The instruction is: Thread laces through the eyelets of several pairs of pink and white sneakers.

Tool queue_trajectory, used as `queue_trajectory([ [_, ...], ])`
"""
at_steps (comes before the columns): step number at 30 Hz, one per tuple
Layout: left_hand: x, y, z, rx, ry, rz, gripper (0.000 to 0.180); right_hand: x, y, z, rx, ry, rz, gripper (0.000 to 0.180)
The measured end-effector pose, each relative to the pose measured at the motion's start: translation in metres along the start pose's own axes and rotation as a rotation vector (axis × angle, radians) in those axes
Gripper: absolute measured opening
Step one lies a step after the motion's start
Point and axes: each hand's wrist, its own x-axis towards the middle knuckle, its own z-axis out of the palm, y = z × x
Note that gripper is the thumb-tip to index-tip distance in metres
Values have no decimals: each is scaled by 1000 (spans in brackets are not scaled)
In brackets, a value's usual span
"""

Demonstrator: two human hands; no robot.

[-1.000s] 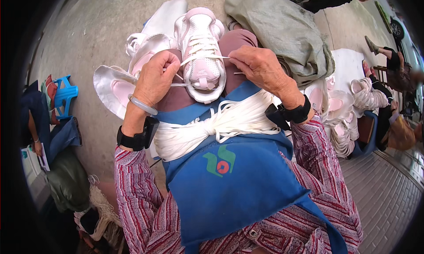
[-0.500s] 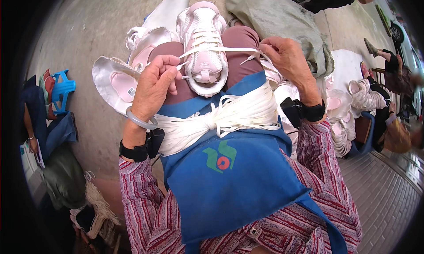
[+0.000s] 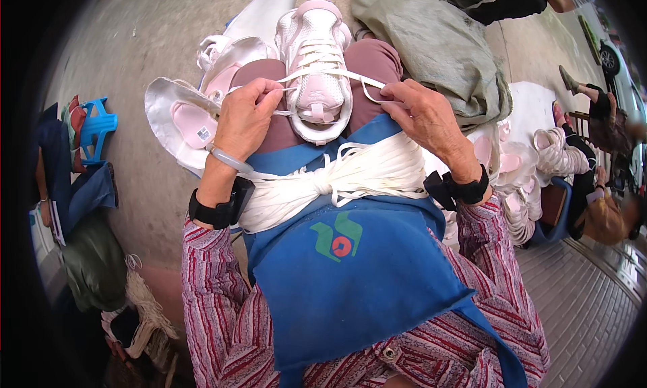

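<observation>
A white and pink sneaker [image 3: 317, 54] rests between my knees, its heel toward me. White lace [image 3: 357, 76] runs through its eyelets, and both loose ends come out at the collar side. My left hand [image 3: 244, 115], with a pale bangle at the wrist, pinches one lace end left of the shoe. On the right, my right hand [image 3: 426, 115] pinches the other end between thumb and fingers. A tied bundle of white laces [image 3: 330, 182] lies across my lap on a blue apron [image 3: 364, 280].
Unassembled shoe uppers [image 3: 178, 122] lie by my left knee. A greenish sack [image 3: 431, 51] is ahead on the right. More pink-white uppers [image 3: 515, 165] are stacked at my right. A blue stool [image 3: 96, 128] stands far left; people sit on both sides.
My right hand has come lower, with its fingers turned toward the shoe. My left hand has turned over and moved slightly right. The lace on the right hangs in a looser curve.
</observation>
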Motion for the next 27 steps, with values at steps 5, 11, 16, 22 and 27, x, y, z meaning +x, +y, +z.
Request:
queue_trajectory([
  [5, 7, -4, 0, -23, 81, 59, 23, 6, -16, 13, -149, 75, -64, 16],
  [11, 12, 5, -2, 62, 50, -17, 21, 19, -8, 21, 5, 126, -81, 13],
  [16, 20, 9, -2, 178, 88, 164, 20, 25, -11, 24, 202, 139, -37, 12],
  [22, 24, 0, -11, 140, -20, 163, 20, 30, -10, 27, 98, 138, -3, 15],
  [27, 25, 3, -2, 50, 32, 82, 21, 37, -12, 25, 252, 147, 68, 17],
])
